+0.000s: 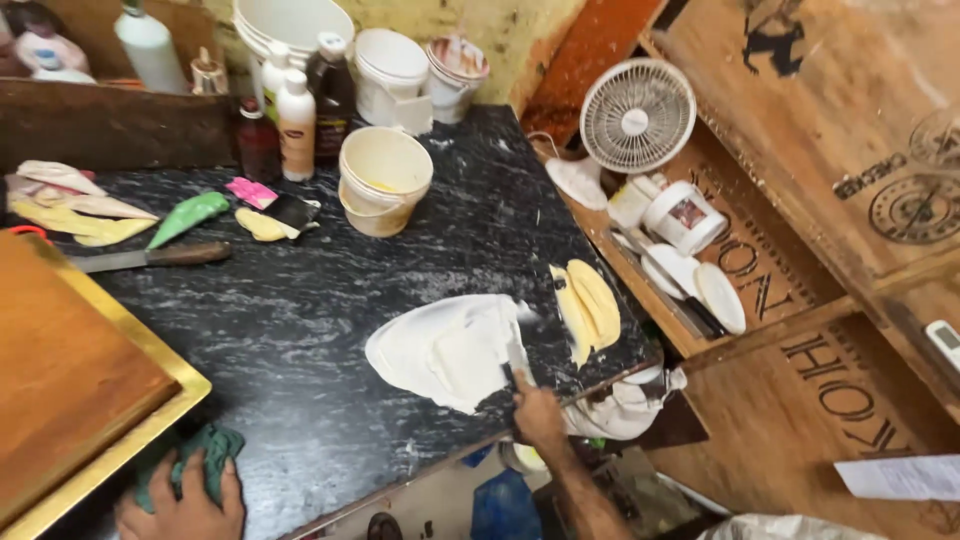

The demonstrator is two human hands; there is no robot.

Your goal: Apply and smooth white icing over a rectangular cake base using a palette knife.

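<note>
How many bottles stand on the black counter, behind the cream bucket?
3, grouped at the back edge left of the bucket: a dark red bottle, a white bottle and a dark brown bottle. Another white one behind them may be a fourth.

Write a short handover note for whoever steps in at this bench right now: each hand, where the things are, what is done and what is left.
Right hand: grips a putty knife, blade in the white putty spread on the black slab.
Left hand: presses a green rag at the slab's near edge, beside the wooden board.
Yellow putty lies right of the white, apart from it. A cream bucket stands behind.
Done: both putties laid out and flattened.
Left: they are not yet blended; the board shows no putty.
</note>
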